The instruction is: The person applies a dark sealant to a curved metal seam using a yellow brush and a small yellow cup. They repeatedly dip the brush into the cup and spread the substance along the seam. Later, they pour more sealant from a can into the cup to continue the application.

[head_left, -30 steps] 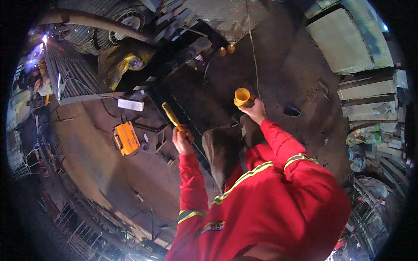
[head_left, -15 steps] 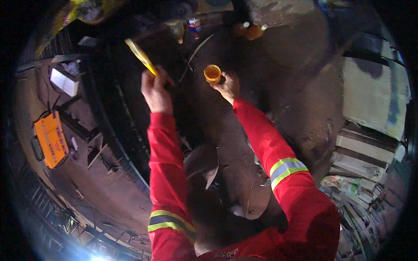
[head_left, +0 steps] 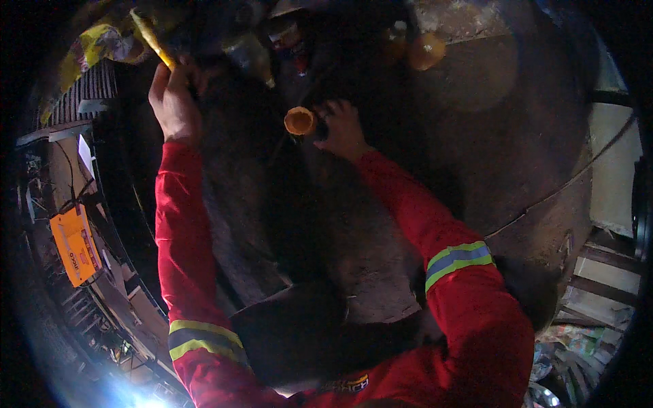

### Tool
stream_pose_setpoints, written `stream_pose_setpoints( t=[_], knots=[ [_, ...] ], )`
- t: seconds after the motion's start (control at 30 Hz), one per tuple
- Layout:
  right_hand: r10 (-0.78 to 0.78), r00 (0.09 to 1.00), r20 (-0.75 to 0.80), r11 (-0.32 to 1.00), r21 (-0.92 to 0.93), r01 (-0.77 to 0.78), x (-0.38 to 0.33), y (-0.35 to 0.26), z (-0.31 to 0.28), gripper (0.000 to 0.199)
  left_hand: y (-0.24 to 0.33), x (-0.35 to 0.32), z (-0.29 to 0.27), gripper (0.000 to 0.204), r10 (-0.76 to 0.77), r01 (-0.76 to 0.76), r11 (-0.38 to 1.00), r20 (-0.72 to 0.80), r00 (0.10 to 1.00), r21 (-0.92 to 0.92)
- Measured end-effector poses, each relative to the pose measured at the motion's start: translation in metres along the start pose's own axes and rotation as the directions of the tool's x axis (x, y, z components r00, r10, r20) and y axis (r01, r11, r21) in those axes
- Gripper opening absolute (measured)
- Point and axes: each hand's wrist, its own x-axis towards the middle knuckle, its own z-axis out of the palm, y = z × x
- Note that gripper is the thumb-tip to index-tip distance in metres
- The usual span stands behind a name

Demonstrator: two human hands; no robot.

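Note:
My left hand (head_left: 178,102), at the upper left, is closed around the lower end of a slim yellow stick (head_left: 153,42). The stick points up and away, and its far tip is paler; what kind of tool it is I cannot make out. Near the middle, my right hand (head_left: 345,130) grips a small round orange cup (head_left: 299,121) from its right side. The cup's open mouth faces me, and a dark patch lies between it and my fingers. Both my arms are in red sleeves with reflective bands.
Beyond my hands are a pale, tapered container (head_left: 248,58), a dark bottle with red and white parts (head_left: 292,47) and a rounded orange object (head_left: 427,51). A crumpled yellow bag (head_left: 102,46) lies far left, above an orange case (head_left: 75,245). Pale boards (head_left: 605,277) stand right.
My left hand has moved up and left with the yellow stick. The orange cup in my right hand sits slightly further left. The whole view has shifted and is darker around my hands.

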Motion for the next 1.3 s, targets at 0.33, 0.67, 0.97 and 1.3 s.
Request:
stream_pose_setpoints(
  t=[0.33,0.67,0.97,1.3],
  knots=[
    [0.070,0.962,-0.265,0.960,0.281,0.008,0.170,0.068,-0.013,0.054,-0.001,-0.014,-0.003,0.014,-0.036,0.039,0.991,-0.025,0.999,0.127],
    [0.147,0.969,-0.198,0.824,0.566,-0.009,0.159,0.033,-0.033,0.048,-0.006,-0.046,-0.048,0.016,-0.128,0.119,0.975,0.033,0.991,0.185],
    [0.080,0.983,-0.168,0.699,0.712,0.065,0.120,-0.008,-0.104,0.053,0.009,-0.053,-0.004,0.040,0.083,-0.109,0.945,0.098,0.992,0.307],
    [-0.151,0.988,-0.019,0.742,0.659,0.126,0.133,-0.099,-0.165,0.053,0.039,-0.020,0.004,0.069,0.034,-0.074,0.966,0.158,0.987,0.249]
  ],
)
